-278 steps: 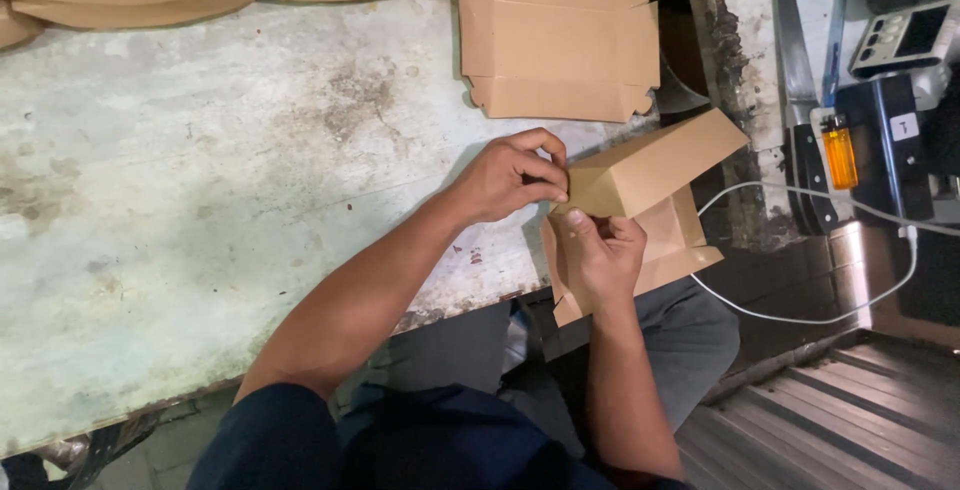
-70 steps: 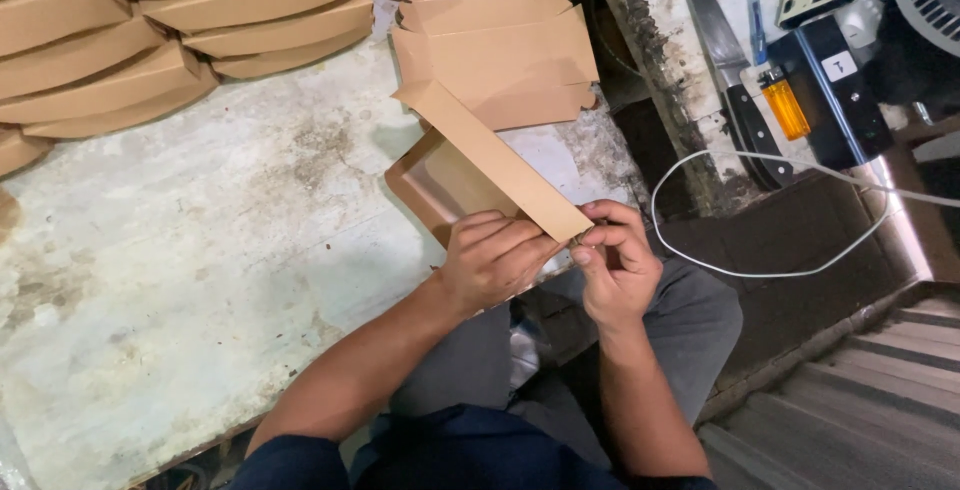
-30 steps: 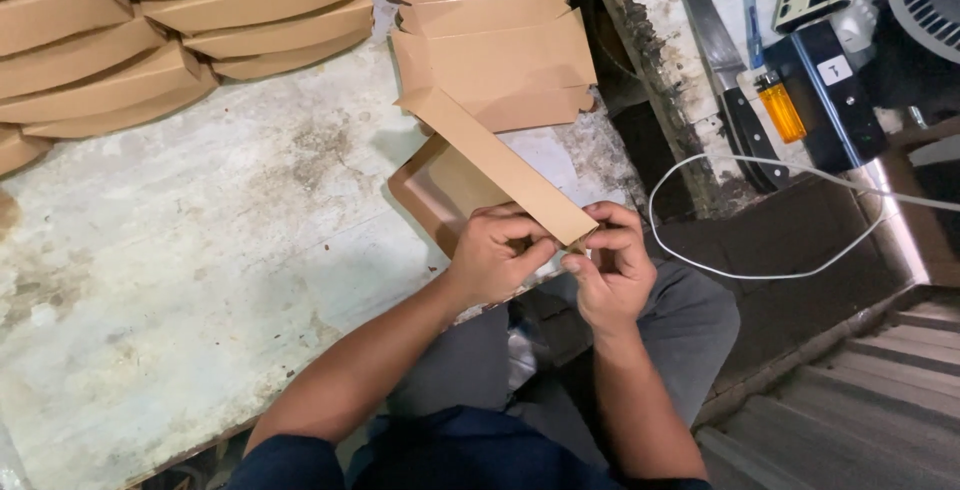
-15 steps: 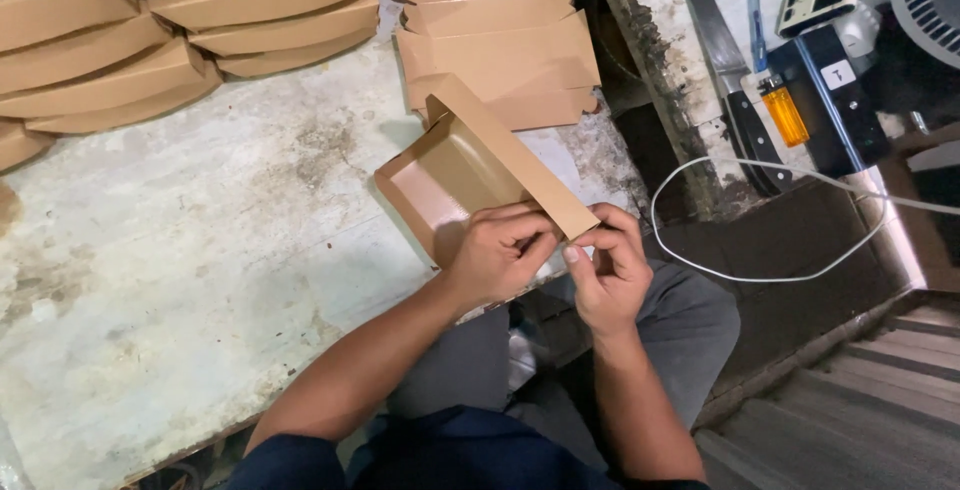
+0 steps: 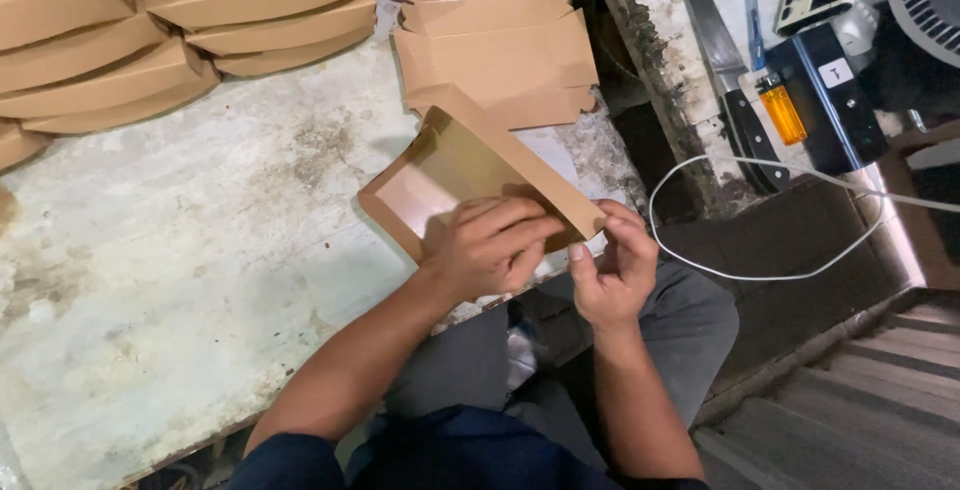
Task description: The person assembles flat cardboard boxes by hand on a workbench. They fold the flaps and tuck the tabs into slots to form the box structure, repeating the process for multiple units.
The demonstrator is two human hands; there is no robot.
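A brown cardboard box (image 5: pixel 450 165) with its lid hinged up lies at the near edge of the worn pale table (image 5: pixel 180 250). My left hand (image 5: pixel 495 245) presses flat on the box's near side wall. My right hand (image 5: pixel 612 270) pinches the box's near right corner between thumb and fingers. The box interior shows as a lighter tan tray.
Flat unfolded box blanks (image 5: pixel 495 35) are piled just beyond the box. Finished closed boxes (image 5: pixel 180 20) are stacked along the far left. To the right, past the table edge, lie a white cable (image 5: pixel 760 270), an orange lighter (image 5: pixel 783 113), a dark device (image 5: pixel 830 100) and a fan (image 5: pixel 925 0).
The box has been turned and lowered toward the table, so its lid now leans further over. Both hands stayed on its near right corner.
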